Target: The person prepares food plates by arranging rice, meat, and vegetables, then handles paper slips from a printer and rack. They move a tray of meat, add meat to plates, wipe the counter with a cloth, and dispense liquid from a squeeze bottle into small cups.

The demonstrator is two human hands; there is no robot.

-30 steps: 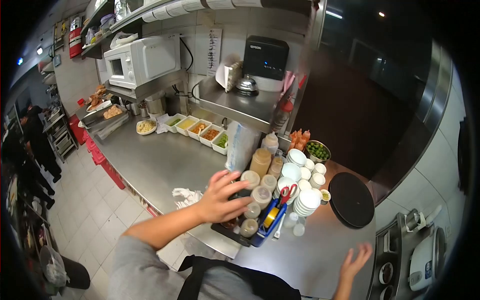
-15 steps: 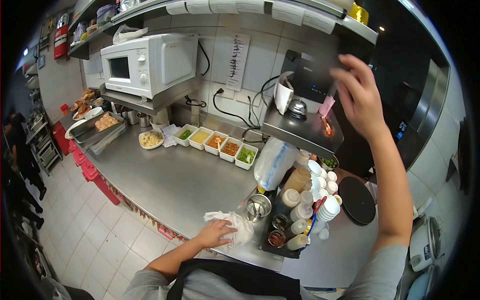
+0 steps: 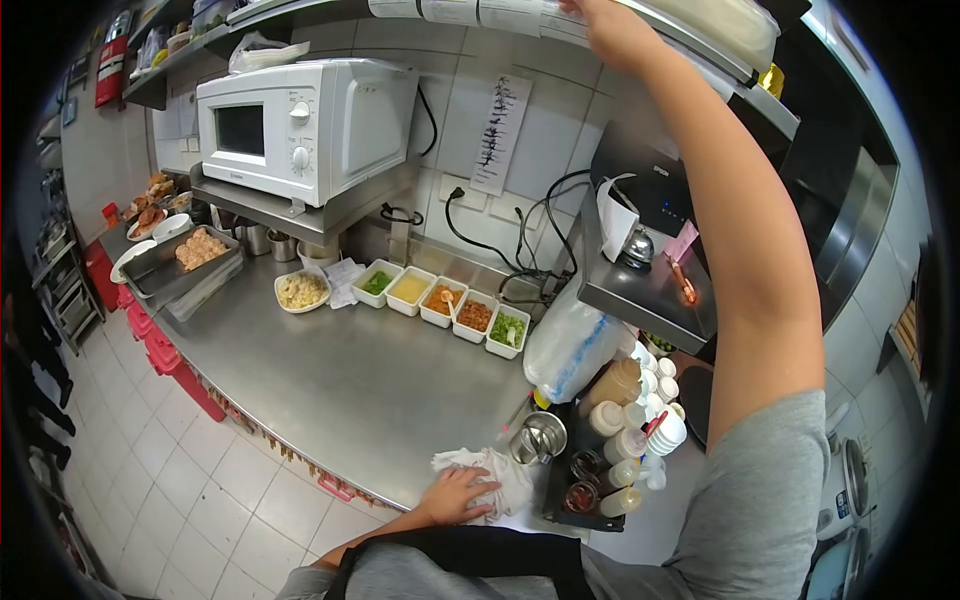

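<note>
My left hand [image 3: 460,495] lies on a crumpled white cloth [image 3: 505,482] at the front edge of the steel counter, fingers stretched over it. Beside the cloth stands a metal cup [image 3: 540,437] with a utensil in it. High at the top edge of the view, my right hand [image 3: 618,35] is raised to the shelf rail, beside a row of white paper slips [image 3: 508,14]. Its fingertips are mostly cut off by the frame, so whether they grip a slip is hidden.
Several white tubs of chopped ingredients [image 3: 440,302] line the counter's back, next to a bowl [image 3: 302,292]. A black crate of sauce bottles [image 3: 607,455] stands right. A white microwave [image 3: 305,130] sits on a wall shelf; a printer [image 3: 655,185] and call bell [image 3: 638,246] occupy another.
My right hand has risen from beside the printer to the slips on the overhead rail. The view has shifted somewhat. My left hand stays on the cloth.
</note>
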